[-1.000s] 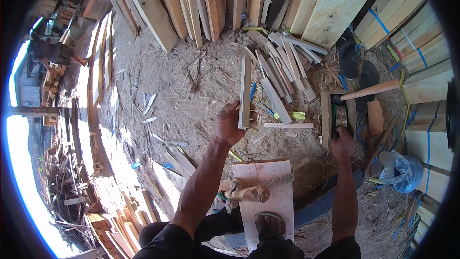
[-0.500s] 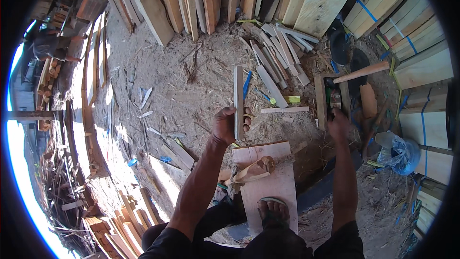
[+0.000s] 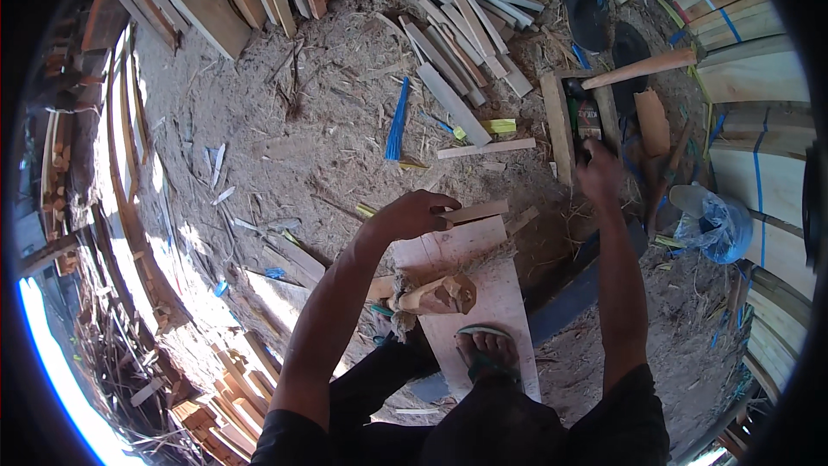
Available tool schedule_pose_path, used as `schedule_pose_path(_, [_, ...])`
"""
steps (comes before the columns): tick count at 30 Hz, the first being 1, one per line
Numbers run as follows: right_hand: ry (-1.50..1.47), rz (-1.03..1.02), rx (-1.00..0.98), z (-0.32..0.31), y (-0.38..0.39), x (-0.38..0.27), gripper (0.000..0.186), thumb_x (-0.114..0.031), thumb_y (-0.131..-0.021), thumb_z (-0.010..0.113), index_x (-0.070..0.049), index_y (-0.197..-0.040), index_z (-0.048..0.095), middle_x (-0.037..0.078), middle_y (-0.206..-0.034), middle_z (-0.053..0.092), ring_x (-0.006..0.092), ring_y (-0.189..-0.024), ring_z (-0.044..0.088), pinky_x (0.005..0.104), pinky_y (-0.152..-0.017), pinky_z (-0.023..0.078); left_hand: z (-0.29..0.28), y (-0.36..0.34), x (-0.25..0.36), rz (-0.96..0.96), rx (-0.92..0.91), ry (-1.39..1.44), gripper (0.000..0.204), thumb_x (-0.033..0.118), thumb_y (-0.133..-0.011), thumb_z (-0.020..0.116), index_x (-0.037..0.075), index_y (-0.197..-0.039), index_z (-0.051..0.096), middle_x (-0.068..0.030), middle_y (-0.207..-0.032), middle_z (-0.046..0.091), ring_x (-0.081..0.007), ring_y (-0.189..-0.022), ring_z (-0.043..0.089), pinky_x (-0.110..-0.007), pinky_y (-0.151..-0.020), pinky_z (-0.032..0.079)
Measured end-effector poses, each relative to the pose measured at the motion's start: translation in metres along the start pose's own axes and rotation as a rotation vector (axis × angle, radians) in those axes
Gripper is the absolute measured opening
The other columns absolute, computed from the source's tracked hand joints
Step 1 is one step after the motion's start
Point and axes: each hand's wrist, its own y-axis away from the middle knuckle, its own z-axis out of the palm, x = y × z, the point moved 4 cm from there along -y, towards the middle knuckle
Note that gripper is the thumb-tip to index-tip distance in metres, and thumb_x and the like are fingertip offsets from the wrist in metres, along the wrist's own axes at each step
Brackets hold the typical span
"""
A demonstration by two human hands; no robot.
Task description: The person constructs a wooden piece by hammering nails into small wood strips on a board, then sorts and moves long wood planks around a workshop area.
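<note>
My left hand [image 3: 414, 214] grips the end of a short wooden strip [image 3: 479, 211] between thumb and fingers. The strip lies crosswise over the far end of a pale board [image 3: 453, 246]. My right hand [image 3: 599, 174] reaches into the near end of a narrow wooden box [image 3: 559, 125]. Its fingers are curled, and what they hold, if anything, is hidden. Beyond those fingers a dark package with a printed label [image 3: 588, 116] lies in the box. A hammer-like tool with a wooden handle [image 3: 642, 69] rests across the box's far end.
My sandalled foot [image 3: 487, 349] presses on the board beside a rope-bound wooden peg [image 3: 440, 295]. A pile of wood strips [image 3: 470, 34] lies on the dirt ahead. Plastic-wrapped container [image 3: 720, 229] and stacked planks [image 3: 763, 185] stand at right. A blue strap bundle [image 3: 398, 121] lies ahead.
My left hand has lowered the wooden strip and turned it from upright to crosswise over the board's end. My right hand stays at the box. The view has shifted.
</note>
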Motion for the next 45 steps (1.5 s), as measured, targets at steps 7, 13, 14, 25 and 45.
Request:
schedule_pose_path(7, [0.032, -0.016, -0.026, 0.007, -0.002, -0.003, 0.014, -0.015, -0.082, 0.063, -0.011, -0.096, 0.064, 0.016, -0.092, 0.069, 0.0388, -0.087, 0.066, 0.0470, -0.074, 0.052, -0.017, -0.002, -0.019, -0.067, -0.185, 0.032, 0.048, 0.026, -0.074, 0.081, 0.005, -0.116, 0.069, -0.0129, -0.108, 0.072, -0.0226, -0.097, 0.068, -0.034, -0.087, 0.051])
schedule_pose_path(13, [0.088, -0.079, -0.032, 0.012, -0.003, 0.002, 0.017, -0.016, -0.081, 0.065, -0.012, -0.098, 0.065, 0.016, -0.092, 0.070, 0.0380, -0.088, 0.067, 0.0463, -0.074, 0.052, -0.018, -0.002, -0.021, -0.073, -0.185, 0.044, 0.046, 0.025, -0.074, 0.082, 0.004, -0.114, 0.070, -0.0116, -0.103, 0.074, -0.0202, -0.092, 0.069, -0.032, -0.083, 0.052])
schedule_pose_path(14, [0.101, -0.080, -0.039, 0.012, -0.004, 0.004, 0.017, -0.016, -0.082, 0.066, -0.012, -0.098, 0.065, 0.016, -0.092, 0.070, 0.0380, -0.088, 0.067, 0.0462, -0.074, 0.052, -0.017, -0.001, -0.022, -0.067, -0.178, 0.059, 0.046, 0.024, -0.074, 0.082, 0.004, -0.113, 0.070, -0.0115, -0.102, 0.074, -0.0200, -0.091, 0.070, -0.032, -0.083, 0.052])
schedule_pose_path(25, [0.107, -0.038, -0.063, 0.012, -0.005, 0.006, 0.014, -0.021, -0.084, 0.065, -0.013, -0.096, 0.065, 0.016, -0.088, 0.070, 0.0387, -0.085, 0.067, 0.0482, -0.073, 0.052, -0.013, -0.001, -0.028, -0.088, -0.198, 0.110, 0.043, 0.020, -0.074, 0.082, 0.004, -0.112, 0.071, -0.0113, -0.101, 0.074, -0.0181, -0.090, 0.070, -0.032, -0.082, 0.052])
schedule_pose_path(45, [0.010, -0.078, -0.136, 0.007, -0.010, 0.003, 0.017, -0.006, -0.077, 0.066, -0.006, -0.094, 0.063, 0.019, -0.089, 0.068, 0.0393, -0.087, 0.066, 0.0445, -0.074, 0.051, -0.014, 0.000, -0.031, -0.023, -0.180, 0.168, 0.057, 0.024, -0.075, 0.083, 0.008, -0.126, 0.062, -0.0154, -0.106, 0.071, -0.0231, -0.096, 0.067, -0.037, -0.084, 0.051])
